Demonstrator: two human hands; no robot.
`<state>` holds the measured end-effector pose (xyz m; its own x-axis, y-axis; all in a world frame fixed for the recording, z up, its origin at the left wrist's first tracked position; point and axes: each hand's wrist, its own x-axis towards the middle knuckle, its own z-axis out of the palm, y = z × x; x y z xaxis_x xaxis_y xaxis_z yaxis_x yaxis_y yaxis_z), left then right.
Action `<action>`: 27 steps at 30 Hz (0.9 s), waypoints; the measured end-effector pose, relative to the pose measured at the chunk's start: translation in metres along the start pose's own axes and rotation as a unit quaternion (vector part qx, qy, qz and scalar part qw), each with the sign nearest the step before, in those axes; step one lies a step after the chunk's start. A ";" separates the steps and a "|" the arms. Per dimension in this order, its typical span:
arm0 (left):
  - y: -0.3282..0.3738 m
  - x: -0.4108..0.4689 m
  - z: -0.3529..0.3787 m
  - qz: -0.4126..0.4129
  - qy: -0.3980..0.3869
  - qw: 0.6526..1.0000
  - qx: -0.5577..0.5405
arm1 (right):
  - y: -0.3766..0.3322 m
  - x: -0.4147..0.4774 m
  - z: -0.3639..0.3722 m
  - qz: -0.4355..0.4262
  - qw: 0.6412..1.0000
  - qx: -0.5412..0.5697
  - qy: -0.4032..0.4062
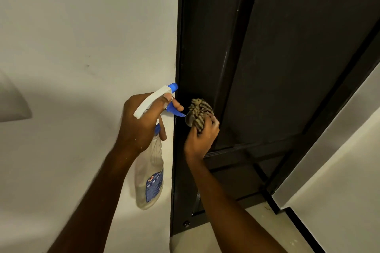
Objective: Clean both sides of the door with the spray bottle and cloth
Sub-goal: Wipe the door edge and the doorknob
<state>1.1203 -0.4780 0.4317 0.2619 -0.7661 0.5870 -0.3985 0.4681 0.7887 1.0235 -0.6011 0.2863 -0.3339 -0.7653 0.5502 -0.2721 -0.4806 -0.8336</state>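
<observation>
Now the cloth (200, 110), squeezed in the right hand (202, 137), is rubbed on the door (277, 68) near its left edge. The bottle (149, 174), gripped in the left hand (139, 123), may be needed next.

The left hand (141, 121) wears a thin ring (170, 98) on its forefinger, above a bare forearm (98, 191).

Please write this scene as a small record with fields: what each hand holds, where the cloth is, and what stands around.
left hand: grips the spray bottle by its neck, a finger at the blue trigger
bottle: hangs in front of the wall, nozzle toward the door edge
right hand: grips the cloth
cloth: striped, bunched, pressed against the door near its left edge
door: dark, panelled
metal part beside cloth: partly hidden, cannot tell what it is
</observation>
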 end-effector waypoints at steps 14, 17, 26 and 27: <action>-0.010 -0.061 -0.013 0.025 -0.001 0.999 0.040 | 0.016 -0.064 -0.114 0.487 0.804 0.273 -0.205; -0.017 -0.087 -0.011 -0.051 0.032 0.998 0.023 | 0.001 -0.054 -0.127 0.507 0.777 0.336 -0.163; -0.040 -0.127 0.001 -0.157 -0.008 0.987 0.027 | -0.052 -0.036 -0.143 0.498 0.730 0.394 -0.252; -0.042 -0.130 0.001 -0.158 -0.008 0.987 0.029 | -0.055 -0.038 -0.142 0.496 0.727 0.397 -0.262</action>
<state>1.1023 -0.3983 0.3226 0.3673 -0.8771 0.3095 -0.3483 0.1789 0.9202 0.9229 -0.4852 0.3178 0.4351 -0.8618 -0.2608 0.5435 0.4823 -0.6870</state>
